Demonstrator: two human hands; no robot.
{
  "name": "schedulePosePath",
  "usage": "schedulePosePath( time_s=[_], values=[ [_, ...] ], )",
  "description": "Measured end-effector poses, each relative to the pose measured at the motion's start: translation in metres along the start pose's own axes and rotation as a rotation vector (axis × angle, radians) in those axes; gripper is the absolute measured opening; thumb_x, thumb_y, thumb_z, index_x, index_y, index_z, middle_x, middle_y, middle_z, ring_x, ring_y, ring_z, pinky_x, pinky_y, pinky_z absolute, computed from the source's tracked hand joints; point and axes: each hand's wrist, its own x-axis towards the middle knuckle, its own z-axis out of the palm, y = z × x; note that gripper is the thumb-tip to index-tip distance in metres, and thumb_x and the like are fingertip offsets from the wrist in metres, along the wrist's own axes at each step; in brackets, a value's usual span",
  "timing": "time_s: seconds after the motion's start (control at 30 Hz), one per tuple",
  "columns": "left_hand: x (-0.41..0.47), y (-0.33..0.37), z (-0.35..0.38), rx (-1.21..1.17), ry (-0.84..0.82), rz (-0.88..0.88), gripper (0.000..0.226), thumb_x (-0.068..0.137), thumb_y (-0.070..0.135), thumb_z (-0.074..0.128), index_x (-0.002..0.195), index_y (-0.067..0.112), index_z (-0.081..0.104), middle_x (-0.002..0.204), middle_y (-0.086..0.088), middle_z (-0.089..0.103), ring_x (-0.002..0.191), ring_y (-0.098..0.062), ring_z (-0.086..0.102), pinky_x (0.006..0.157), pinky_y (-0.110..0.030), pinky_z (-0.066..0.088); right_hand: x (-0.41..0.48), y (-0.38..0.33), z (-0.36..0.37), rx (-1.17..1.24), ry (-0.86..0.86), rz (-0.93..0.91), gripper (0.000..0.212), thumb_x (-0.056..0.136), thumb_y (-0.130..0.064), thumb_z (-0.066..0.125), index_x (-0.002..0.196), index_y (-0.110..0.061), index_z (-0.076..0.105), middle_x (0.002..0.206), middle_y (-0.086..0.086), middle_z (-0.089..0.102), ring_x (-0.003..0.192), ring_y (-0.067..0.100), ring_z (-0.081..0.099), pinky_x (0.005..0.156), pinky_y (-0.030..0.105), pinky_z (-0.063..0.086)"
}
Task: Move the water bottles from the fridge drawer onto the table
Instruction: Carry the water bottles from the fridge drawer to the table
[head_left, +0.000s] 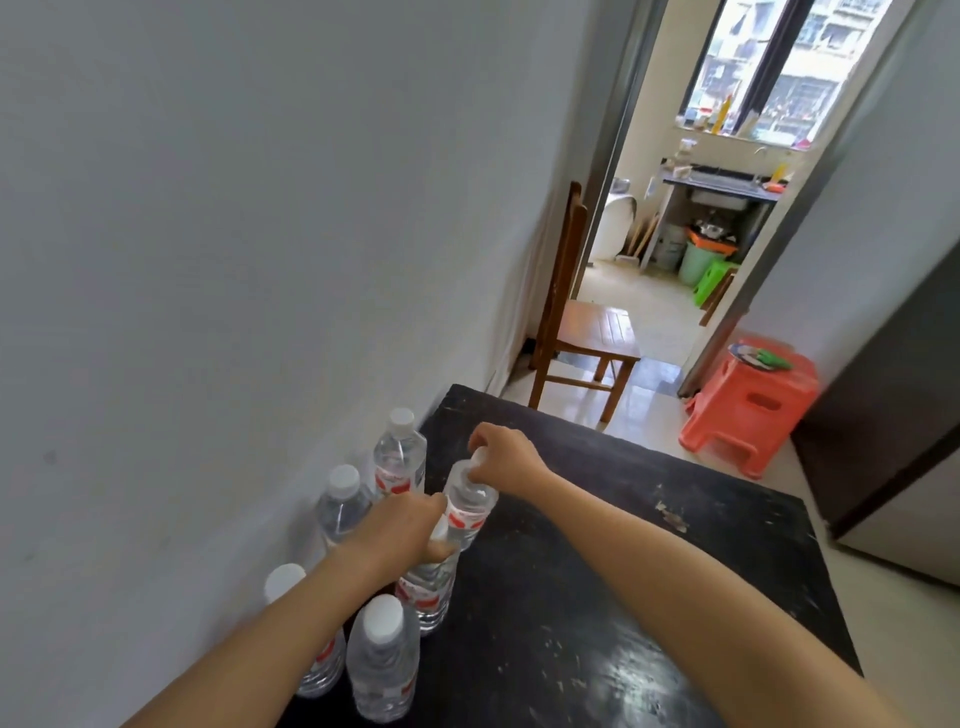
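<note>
Near bottle (382, 662) is standing just below left hand (400, 530), which is gripping second bottle (428, 587) by its neck; right hand (501, 457) is pinching third bottle (470, 506) by its cap.

Six clear water bottles (382, 665), white caps and red-and-white labels, clustered on the left edge of the black table (597, 597) by the wall. Four stand upright and free: far bottle (400, 457), second bottle (340, 512), nearest bottle (384, 691) and a half-hidden bottle (324, 662) beside it. The tilted bottle (470, 506) is pinched at its cap by the right hand (506, 457), base hidden. Just in front and touching it is the fifth bottle (428, 587), with the left hand (400, 530) round its neck.
</note>
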Motion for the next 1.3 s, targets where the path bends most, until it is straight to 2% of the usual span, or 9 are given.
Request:
schedulePosePath(
  time_s=[0.13,0.27,0.37,0.53,0.7,0.83,1.07,1.23,1.3],
  values=[
    [-0.002,-0.001,-0.002,-0.017,-0.015,0.015,0.034,0.088,0.036,0.054,0.109,0.010,0.048,0.111,-0.009,0.061,0.100,-0.025,0.060,0.082,-0.032,0.047,0.007,-0.006,0.010,-0.020,-0.028,-0.023,0.026,0.082,-0.015,0.063,0.107,-0.014,0.059,0.104,0.006,0.062,0.094,0.021,0.059,0.087,0.035,0.052],
    [0.000,-0.001,0.000,-0.008,-0.016,0.012,0.034,0.088,0.036,0.055,0.110,0.010,0.049,0.112,-0.008,0.062,0.099,-0.023,0.060,0.079,-0.028,0.045,0.004,-0.007,0.019,-0.014,-0.037,-0.038,0.036,0.083,-0.014,0.063,0.117,-0.015,0.056,0.118,0.006,0.059,0.106,0.023,0.056,0.093,0.034,0.049],
    [0.000,0.001,-0.001,-0.013,-0.014,0.017,0.034,0.088,0.036,0.054,0.110,0.011,0.048,0.111,-0.007,0.063,0.098,-0.021,0.061,0.077,-0.024,0.042,0.002,-0.004,0.018,0.058,-0.032,0.001,0.048,0.083,-0.014,0.063,0.129,-0.018,0.047,0.126,0.008,0.055,0.115,0.025,0.053,0.097,0.035,0.047],
    [-0.002,0.000,-0.002,-0.010,-0.015,0.018,0.036,0.089,0.038,0.054,0.112,0.012,0.047,0.112,-0.007,0.062,0.098,-0.021,0.061,0.076,-0.023,0.041,0.008,-0.009,0.006,0.013,-0.072,0.044,0.063,0.083,-0.012,0.065,0.138,-0.018,0.035,0.131,0.012,0.051,0.118,0.029,0.051,0.096,0.036,0.046],
    [-0.001,0.002,0.000,-0.030,-0.016,-0.012,0.037,0.089,0.037,0.053,0.118,0.014,0.045,0.112,-0.006,0.061,0.099,-0.019,0.061,0.074,-0.021,0.039,0.003,-0.016,0.019,0.067,-0.011,0.050,0.050,0.083,-0.011,0.064,0.130,-0.017,0.046,0.126,0.010,0.054,0.113,0.026,0.054,0.091,0.031,0.047],
    [-0.001,0.006,0.000,-0.033,-0.009,-0.031,0.036,0.090,0.036,0.053,0.119,0.015,0.045,0.111,-0.006,0.062,0.099,-0.019,0.061,0.074,-0.022,0.039,-0.005,-0.014,0.025,0.000,0.054,0.021,0.039,0.086,-0.013,0.060,0.125,-0.013,0.051,0.123,0.010,0.055,0.110,0.025,0.054,0.092,0.030,0.046],
    [-0.006,0.008,-0.004,-0.046,0.011,-0.038,0.029,0.090,0.034,0.053,0.109,0.013,0.047,0.113,-0.007,0.061,0.103,-0.021,0.059,0.075,-0.022,0.036,-0.010,-0.001,0.009,-0.068,-0.029,0.084,0.057,0.083,-0.024,0.067,0.134,-0.018,0.042,0.131,0.009,0.052,0.118,0.027,0.051,0.097,0.033,0.044],
    [-0.008,0.006,-0.001,-0.083,0.006,-0.042,0.023,0.089,0.034,0.055,0.098,0.017,0.044,0.111,-0.007,0.062,0.100,-0.021,0.060,0.075,-0.023,0.038,-0.015,0.001,0.012,-0.056,-0.032,0.073,0.050,0.085,-0.023,0.064,0.130,-0.018,0.043,0.128,0.009,0.053,0.115,0.025,0.052,0.098,0.035,0.045],
    [-0.007,0.005,0.001,-0.098,0.012,-0.056,0.023,0.089,0.035,0.056,0.101,0.017,0.046,0.110,-0.007,0.062,0.099,-0.021,0.061,0.076,-0.023,0.040,-0.011,-0.004,0.011,-0.069,-0.046,0.066,0.046,0.087,-0.020,0.061,0.130,-0.018,0.043,0.127,0.010,0.053,0.115,0.026,0.052,0.098,0.035,0.045]
  ],
)
